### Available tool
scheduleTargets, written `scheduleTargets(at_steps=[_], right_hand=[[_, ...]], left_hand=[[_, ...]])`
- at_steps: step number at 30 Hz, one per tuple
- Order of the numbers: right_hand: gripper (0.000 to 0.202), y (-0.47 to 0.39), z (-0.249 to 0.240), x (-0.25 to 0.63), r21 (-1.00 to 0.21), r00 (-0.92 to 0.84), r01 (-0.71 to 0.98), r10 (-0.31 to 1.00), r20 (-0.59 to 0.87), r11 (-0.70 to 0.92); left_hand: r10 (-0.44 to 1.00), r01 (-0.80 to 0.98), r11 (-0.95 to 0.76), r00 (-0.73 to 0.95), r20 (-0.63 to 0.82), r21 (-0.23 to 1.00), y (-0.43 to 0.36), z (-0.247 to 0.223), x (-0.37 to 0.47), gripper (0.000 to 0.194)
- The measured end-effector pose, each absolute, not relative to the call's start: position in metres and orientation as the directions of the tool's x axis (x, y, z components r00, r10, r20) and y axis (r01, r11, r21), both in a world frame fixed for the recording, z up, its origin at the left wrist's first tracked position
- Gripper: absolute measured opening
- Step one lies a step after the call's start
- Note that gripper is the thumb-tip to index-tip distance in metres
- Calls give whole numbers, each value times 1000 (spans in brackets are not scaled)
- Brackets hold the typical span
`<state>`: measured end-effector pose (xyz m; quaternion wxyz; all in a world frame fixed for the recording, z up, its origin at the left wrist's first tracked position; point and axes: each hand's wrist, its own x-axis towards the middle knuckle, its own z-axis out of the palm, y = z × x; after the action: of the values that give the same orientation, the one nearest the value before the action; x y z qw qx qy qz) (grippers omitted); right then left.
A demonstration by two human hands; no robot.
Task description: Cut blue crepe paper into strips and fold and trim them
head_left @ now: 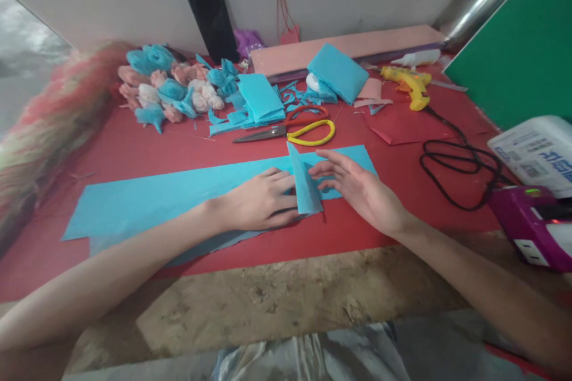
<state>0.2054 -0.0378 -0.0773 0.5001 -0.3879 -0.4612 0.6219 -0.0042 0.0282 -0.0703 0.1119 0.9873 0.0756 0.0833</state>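
Observation:
Long blue crepe paper lies in overlapping layers across the red-covered table. My left hand rests palm down on it, fingers stretched out, with the tips partly hidden behind a raised flap at the paper's right part. That flap stands up as a narrow fold. My right hand is just right of the flap, fingers apart and slightly bent, the tips close to its surface; whether they touch it I cannot tell. Behind the hands lie scissors with one red and one yellow handle.
Blue, pink and white paper flowers are heaped at the back left. Folded blue paper stacks sit behind the scissors. A yellow glue gun with a black cord lies right, near a purple power socket and a green board.

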Motion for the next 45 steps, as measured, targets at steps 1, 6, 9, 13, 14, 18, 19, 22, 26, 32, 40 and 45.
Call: scheduleTargets(at_steps=[1, 6, 9, 13, 14, 18, 19, 22, 26, 32, 40, 45], right_hand=[[33, -38, -79, 206, -957, -207, -279, 978, -21, -80], [32, -38, -86, 207, -963, -218, -261, 976, -11, -69], [34, -39, -86, 206, -980, -181, -190, 983, -32, -67], [37, -40, -86, 205, -990, -160, -124, 986, -53, -73], [38, -40, -86, 205, -992, -167, -107, 985, -53, -71], [41, -42, -85, 206, -999, -199, -11, 979, -43, -46], [42, -43, -84, 206, -999, -204, 9, 978, -40, -39], [42, -43, -82, 206, -999, -218, 48, 976, -26, -16], [40, -44, -81, 206, -998, -227, 64, 974, -11, 4], [37, -45, -80, 205, -994, -218, 101, 976, 20, 42], [31, -46, -81, 203, -841, -214, 428, 941, 262, 331], [31, -43, -80, 204, -796, -145, 475, 926, 349, 375]], left_hand=[[134, 100, -973, 979, 155, 210, 29, -72, -4, 29], [26, 15, -996, 990, 138, 86, 32, -75, -5, 33], [14, 3, -997, 989, 146, 77, 33, -74, -6, 35], [83, 63, -991, 984, 160, 122, 38, -71, -9, 37], [115, 94, -987, 980, 160, 132, 40, -71, -10, 37], [233, 206, -962, 961, 149, 177, 49, -70, -13, 36], [249, 219, -957, 957, 148, 191, 50, -71, -13, 35], [292, 261, -942, 947, 136, 210, 53, -72, -12, 33], [333, 313, -930, 939, 86, 192, 55, -71, -10, 34], [381, 363, -914, 922, 74, 183, 61, -61, -15, 32], [530, 510, -848, 811, 248, 146, 59, -50, -37, 41], [248, 231, -963, 960, 126, 140, 32, -58, -14, 44]])
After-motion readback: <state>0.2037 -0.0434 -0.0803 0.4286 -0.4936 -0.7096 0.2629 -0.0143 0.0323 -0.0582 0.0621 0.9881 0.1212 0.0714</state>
